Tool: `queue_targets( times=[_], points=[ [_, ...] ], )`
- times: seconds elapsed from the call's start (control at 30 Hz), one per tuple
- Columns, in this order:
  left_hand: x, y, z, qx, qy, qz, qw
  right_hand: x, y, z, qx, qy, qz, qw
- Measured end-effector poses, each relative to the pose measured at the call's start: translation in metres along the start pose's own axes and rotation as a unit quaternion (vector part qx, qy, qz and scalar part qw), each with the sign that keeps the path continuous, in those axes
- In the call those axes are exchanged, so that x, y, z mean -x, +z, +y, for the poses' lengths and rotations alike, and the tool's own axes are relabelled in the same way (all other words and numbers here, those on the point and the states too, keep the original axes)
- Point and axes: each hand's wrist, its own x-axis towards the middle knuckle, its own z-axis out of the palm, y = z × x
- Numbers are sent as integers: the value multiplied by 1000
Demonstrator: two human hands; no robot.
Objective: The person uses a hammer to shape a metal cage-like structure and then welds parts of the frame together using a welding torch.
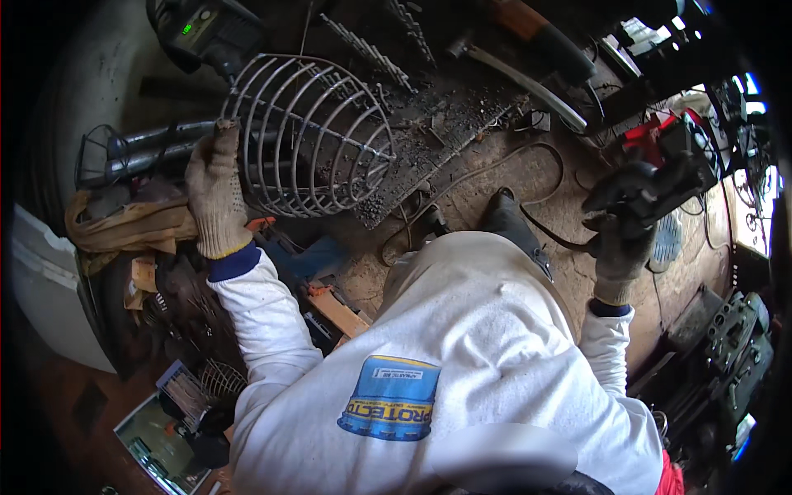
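Note:
My left hand [216, 191], in a knitted work glove, is closed on the near left rim of a rounded metal wire basket [318, 136]. The basket is made of curved bars and lies tilted over a dark work surface. At the right, my right hand [620, 252], also gloved, grips a dark, bulky tool [648, 188] with a black cable running to it. Its exact kind is hard to make out against the dark background. The tool is held well apart from the basket.
Metal scraps and filings cover the dark work table [421, 169]. Twisted bars [371, 51], a hammer [524, 82] and an orange-and-black power tool [544, 35] lie on the far side. A cable [495, 165] snakes over the floor. A machine with a green display [194, 33] stands far left.

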Motion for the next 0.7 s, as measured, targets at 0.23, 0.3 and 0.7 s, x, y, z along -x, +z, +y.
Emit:
queue_targets(
  times=[0.23, 0.3, 0.7],
  points=[
    [26, 39, 43, -335, 210, 62, 916, 21, -3, 3, -11, 102, -158, 982],
    [27, 45, 47, -360, 234, 50, 902, 16, -7, 8, -10, 98, -202, 974],
    [47, 95, 77, -393, 219, -28, 893, -12, 1, 38, -3, 150, -367, 918]
  ],
)
